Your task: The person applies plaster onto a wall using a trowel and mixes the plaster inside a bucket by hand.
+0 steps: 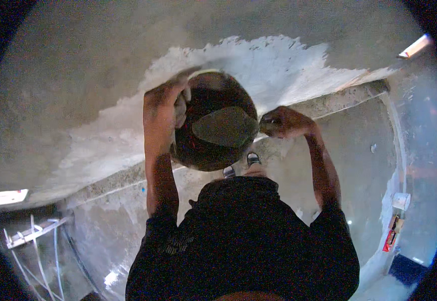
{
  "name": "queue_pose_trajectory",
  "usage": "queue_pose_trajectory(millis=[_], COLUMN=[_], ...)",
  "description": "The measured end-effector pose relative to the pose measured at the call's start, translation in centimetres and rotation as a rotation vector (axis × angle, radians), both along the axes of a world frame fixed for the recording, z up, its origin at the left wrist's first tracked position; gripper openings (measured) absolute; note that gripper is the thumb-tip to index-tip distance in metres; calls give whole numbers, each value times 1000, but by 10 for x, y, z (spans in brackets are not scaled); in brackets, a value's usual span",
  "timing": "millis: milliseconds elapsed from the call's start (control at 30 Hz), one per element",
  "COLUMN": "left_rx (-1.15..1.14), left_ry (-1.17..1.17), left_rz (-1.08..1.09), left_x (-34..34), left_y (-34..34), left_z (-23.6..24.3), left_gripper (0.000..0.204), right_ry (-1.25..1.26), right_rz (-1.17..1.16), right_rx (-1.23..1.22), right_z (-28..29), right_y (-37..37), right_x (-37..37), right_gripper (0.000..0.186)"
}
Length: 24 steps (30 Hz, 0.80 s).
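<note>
My left hand (175, 100) grips a dark round bowl (216, 88) by its left rim, the fingers curled over the edge. The bowl hangs in front of my body, above my feet. Inside it shows a greyish leaf-shaped patch (223, 127); I cannot tell whether this is a blade or some paste. My right hand (286, 123) is closed close to the bowl's right rim. Something dark sits between its fingers, too unclear to name. Beyond the bowl, a grey wall (93, 65) carries a ragged whitish patch (278, 65).
A ledge (113, 183) runs along the wall's foot. White rods on a frame (33, 238) stand at lower left. Along the right side are a white container (401, 200), a red packet (390, 241) and a dark mat-like rectangle (408, 271). Bright openings (7, 197) show at both sides.
</note>
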State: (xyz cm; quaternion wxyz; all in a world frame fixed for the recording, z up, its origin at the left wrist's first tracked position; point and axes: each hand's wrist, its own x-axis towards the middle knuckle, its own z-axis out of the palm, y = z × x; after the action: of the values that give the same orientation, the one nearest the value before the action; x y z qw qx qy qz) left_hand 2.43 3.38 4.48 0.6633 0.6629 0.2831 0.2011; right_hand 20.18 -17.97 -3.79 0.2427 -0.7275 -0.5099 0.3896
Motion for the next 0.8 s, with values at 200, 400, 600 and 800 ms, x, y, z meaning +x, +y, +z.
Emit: queue_pose_trajectory(millis=[200,400,600,800], left_rx=[60,478,472,539], left_ry=[61,-40,171,274], left_rz=[179,337,120,308], left_x=[24,41,36,19], left_y=[-22,-26,-19,-15], left_z=[-13,-38,-19,-45], left_gripper=[31,25,22,23], right_ry=[284,661,618,656], right_rz=[-271,-620,-875,-1042], right_rx=[190,539,772,1003], right_z=[-15,-68,-92,-124], right_y=[-68,-108,-85,-54], right_x=[14,38,70,90], right_gripper=[11,49,33,28])
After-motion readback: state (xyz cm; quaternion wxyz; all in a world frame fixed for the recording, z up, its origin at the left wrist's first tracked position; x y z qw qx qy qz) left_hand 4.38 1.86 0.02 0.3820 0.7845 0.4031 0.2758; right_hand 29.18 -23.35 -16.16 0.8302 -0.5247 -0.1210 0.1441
